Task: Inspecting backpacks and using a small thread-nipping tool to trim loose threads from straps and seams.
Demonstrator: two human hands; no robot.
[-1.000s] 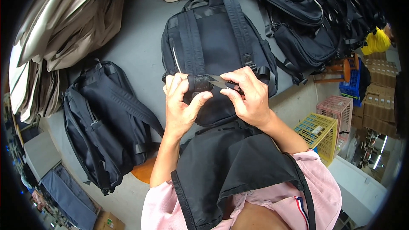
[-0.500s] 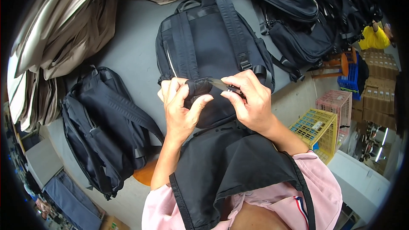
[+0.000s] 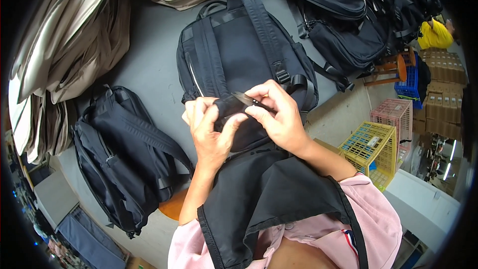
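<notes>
A black backpack (image 3: 239, 52) lies on the grey table in front of me, its straps facing up. My left hand (image 3: 206, 127) is closed on a black strap (image 3: 229, 104) at the backpack's lower left, folded between thumb and fingers. My right hand (image 3: 279, 114) pinches small thread snips (image 3: 255, 102) with a dark handle. Their silver blades point left and reach the upper edge of the held strap. Whether the blade tips touch the fabric I cannot tell.
Another black backpack (image 3: 129, 154) sits at the left table edge. Beige bags (image 3: 79, 45) are heaped at far left, black backpacks (image 3: 348, 30) at far right. On the right stand yellow (image 3: 371, 144) and pink (image 3: 396, 114) crates, cartons (image 3: 443, 79) and a person in yellow (image 3: 434, 35).
My right hand has moved left and slightly up, bringing the snips' blades over the strap. The left hand still grips the strap, slightly turned. The view has shifted a little.
</notes>
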